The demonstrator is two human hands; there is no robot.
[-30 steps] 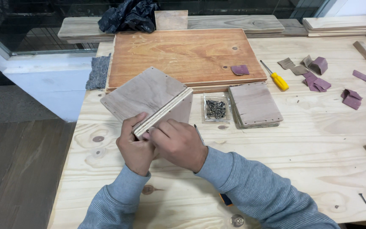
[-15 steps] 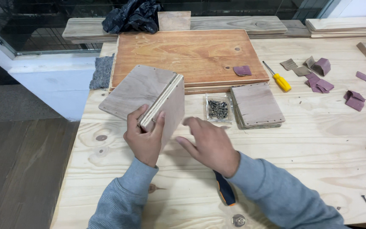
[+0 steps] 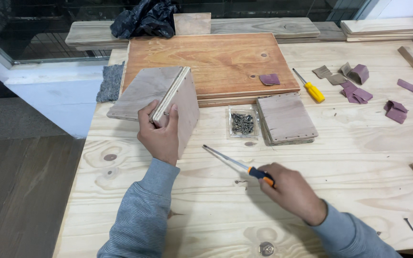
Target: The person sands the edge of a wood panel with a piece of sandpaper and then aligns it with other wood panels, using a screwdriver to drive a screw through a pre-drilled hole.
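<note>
Gripped in the left hand (image 3: 161, 136) is a plywood box (image 3: 161, 95), two panels joined at a corner, propped on the bench (image 3: 359, 157); thumb and fingers are wrapped over the joined edge, and the grip is closed firmly on it. The right hand (image 3: 290, 191) is closed on a screwdriver (image 3: 237, 165) by its orange handle, with the shaft pointed up-left toward the box and the tip apart from the wood. Risks, as judged: the box is held by one hand only and stands on an edge, so it could be tipped or slid if pushed by the tool; the left fingers lie right beside the joint, so they could be jabbed if the tip slips; the thin edge could be split by a misdriven screw. A small clear tray (image 3: 243, 122) is seen just right of the box, and dark screws (image 3: 243, 123) are held in it; it could be knocked over by a sweeping forearm. Beside it a stack of plywood pieces (image 3: 286, 118) is laid flat. A yellow screwdriver (image 3: 311, 88) and purple sandpaper scraps (image 3: 359, 86) are scattered farther right, and a large board (image 3: 216, 62) lies behind.
</note>
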